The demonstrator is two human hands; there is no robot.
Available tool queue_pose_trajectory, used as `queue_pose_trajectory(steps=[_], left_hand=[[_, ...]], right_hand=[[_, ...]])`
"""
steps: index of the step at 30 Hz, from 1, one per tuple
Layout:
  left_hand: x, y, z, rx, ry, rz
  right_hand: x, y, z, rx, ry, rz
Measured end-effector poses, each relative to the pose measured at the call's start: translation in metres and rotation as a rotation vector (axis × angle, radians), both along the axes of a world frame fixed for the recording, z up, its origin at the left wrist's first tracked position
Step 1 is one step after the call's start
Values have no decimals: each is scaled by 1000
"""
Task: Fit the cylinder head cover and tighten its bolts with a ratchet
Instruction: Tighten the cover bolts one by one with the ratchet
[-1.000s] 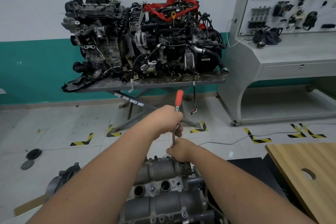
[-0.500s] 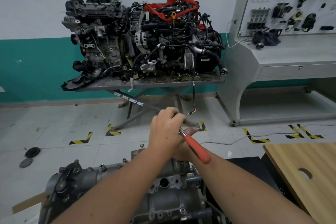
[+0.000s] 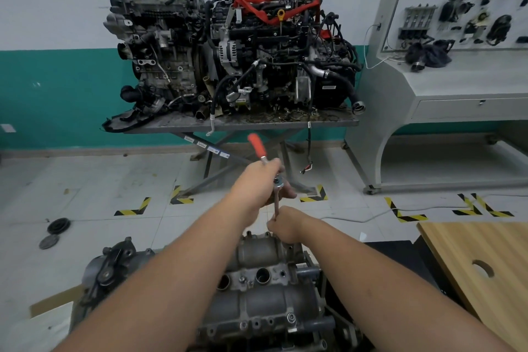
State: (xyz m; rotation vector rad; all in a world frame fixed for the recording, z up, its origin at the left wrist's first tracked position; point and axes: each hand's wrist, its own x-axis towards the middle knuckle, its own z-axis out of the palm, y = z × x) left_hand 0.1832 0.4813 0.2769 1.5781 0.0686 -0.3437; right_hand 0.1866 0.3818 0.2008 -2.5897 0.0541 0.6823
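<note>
Left hand is wrapped around the ratchet just above the cover, red handle sticking up and away. Right hand is curled round the extension bar right at the cover's far end. The cover sits on the engine, low centre, wooden desk off to its right.

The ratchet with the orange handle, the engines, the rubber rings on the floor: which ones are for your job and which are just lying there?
For the job:
ratchet, gripped by the left hand
extension bar, steadied by the right hand
cylinder head cover

Just lying about:
two engines on the far table
rubber rings
wooden board
</note>
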Motion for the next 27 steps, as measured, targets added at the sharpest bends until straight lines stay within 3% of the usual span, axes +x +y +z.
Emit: queue_pose_trajectory(steps=[4,11,14,18,21,22,24,27], left_hand=[[6,7,21,380,-69,-306],[8,5,25,513,-99,-342],[11,6,31,672,-179,-385],[10,3,33,1012,-438,-441],[-2,-1,19,1369,-863,-409],[-7,-1,10,1398,-1030,-359],[-19,2,-8,1264,-1226,-166],[-24,-1,-30,996,-1180,151]], right_hand=[[1,-5,-8,56,26,1],[3,-4,-7,41,16,2],[3,-2,-8,28,12,5],[3,0,-14,19,-12,-14],[1,-1,-14,14,-76,50],[0,-1,-15,22,-96,58],[-1,1,-16,14,-157,65],[6,3,-21,18,-231,88]])
